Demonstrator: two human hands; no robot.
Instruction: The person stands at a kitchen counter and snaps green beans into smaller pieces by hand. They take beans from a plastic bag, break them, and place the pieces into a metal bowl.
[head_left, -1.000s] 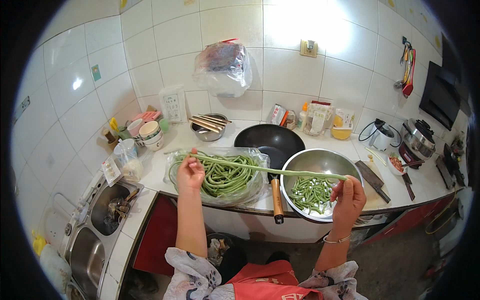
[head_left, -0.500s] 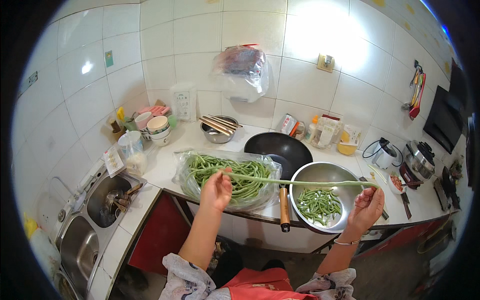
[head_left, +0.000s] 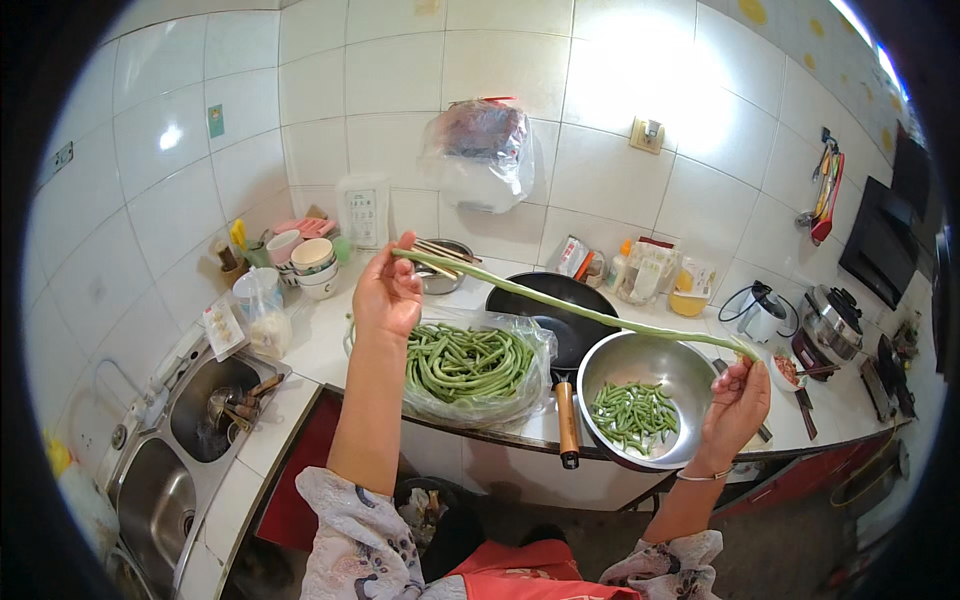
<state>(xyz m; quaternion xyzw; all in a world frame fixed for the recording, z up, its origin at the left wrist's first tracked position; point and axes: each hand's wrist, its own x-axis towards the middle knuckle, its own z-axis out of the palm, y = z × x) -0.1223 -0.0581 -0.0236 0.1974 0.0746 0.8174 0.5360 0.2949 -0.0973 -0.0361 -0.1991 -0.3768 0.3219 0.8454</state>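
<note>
A long green bean is stretched in the air between my two hands, slanting down from left to right. My left hand pinches its upper end, raised over the bag side of the counter. At the lower end, my right hand grips the bean beside the right rim of a metal bowl. Short cut bean pieces lie in that bowl. Below my left hand, a clear plastic bag lies open around a heap of long beans.
Behind the bowl sits a black frying pan, its wooden handle jutting over the counter edge. A small metal bowl with chopsticks stands farther back. To the left is a double sink; at right, a small bowl of chopped food.
My left hand has risen and moved left, lifting its end of the bean, which now slants instead of lying nearly level. My right hand stays almost in place.
</note>
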